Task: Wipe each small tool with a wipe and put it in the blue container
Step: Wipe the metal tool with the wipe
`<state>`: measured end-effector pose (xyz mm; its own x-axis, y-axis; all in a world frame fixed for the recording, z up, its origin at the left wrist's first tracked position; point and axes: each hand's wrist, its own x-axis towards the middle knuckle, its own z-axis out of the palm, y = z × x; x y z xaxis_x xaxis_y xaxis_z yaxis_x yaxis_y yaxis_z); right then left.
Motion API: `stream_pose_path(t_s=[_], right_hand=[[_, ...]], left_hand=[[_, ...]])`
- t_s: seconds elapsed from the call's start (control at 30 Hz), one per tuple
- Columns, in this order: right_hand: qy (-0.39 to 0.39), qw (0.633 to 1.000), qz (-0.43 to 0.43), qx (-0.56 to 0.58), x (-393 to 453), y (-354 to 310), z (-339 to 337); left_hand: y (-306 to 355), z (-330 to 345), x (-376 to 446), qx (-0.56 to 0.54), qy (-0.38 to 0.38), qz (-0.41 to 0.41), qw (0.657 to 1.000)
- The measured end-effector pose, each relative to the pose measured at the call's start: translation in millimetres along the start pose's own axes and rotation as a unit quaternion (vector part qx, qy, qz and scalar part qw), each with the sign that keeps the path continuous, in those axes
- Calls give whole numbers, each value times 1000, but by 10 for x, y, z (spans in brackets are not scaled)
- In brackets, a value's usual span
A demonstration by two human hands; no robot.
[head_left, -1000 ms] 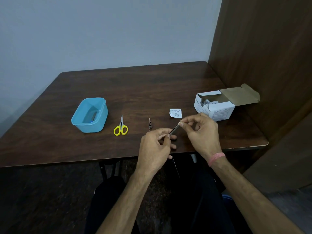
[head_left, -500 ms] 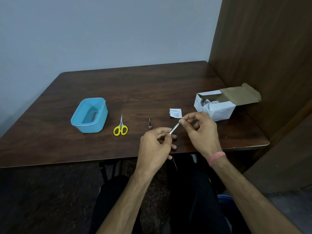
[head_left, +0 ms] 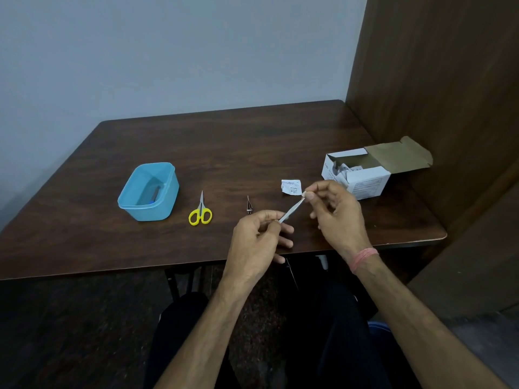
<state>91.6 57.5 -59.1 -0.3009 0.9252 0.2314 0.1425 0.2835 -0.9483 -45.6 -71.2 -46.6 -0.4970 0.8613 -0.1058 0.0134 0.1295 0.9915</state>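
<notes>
While the left hand [head_left: 257,237] pinches the lower end of a thin metal tool [head_left: 291,210] between thumb and curled fingers, the right hand [head_left: 334,213] pinches a small wipe [head_left: 304,194] round the tool's upper tip, so both have a closed grip and the tool slants between them, held above the near edge of the dark wooden surface [head_left: 224,141]. Well to the left stands the blue container [head_left: 148,191], open at the top, with a dark thing lying inside that is too small to make out. Just beside it, to its right, lie yellow-handled scissors [head_left: 200,210] with the blades pointing away from the person. Between the scissors and the hands lies a small pointed metal tool [head_left: 249,205], apart from both. A torn white wrapper [head_left: 291,187] lies flat just beyond the right hand's fingertips. Farther right sits an open white cardboard box [head_left: 362,176], flap thrown back toward the wooden wall panel [head_left: 435,80], with packets showing inside. A pink band [head_left: 363,258] circles the right wrist. Nothing lies between the hands and the container except the scissors and the pointed tool.
</notes>
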Motion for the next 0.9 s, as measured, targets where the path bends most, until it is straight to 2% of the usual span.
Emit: stream_pose_path(t_s=[0.23, 0.6, 0.9], right_hand=[[-40, 999, 8, 19, -29, -16, -28], [-33, 995, 43, 84, -13, -8, -56], [-127, 986, 34, 105, 45, 41, -139]], left_hand=[[-33, 15, 8, 4, 22, 12, 1000], [-80, 81, 21, 34, 71, 42, 996], [-89, 86, 12, 58, 74, 56, 994]])
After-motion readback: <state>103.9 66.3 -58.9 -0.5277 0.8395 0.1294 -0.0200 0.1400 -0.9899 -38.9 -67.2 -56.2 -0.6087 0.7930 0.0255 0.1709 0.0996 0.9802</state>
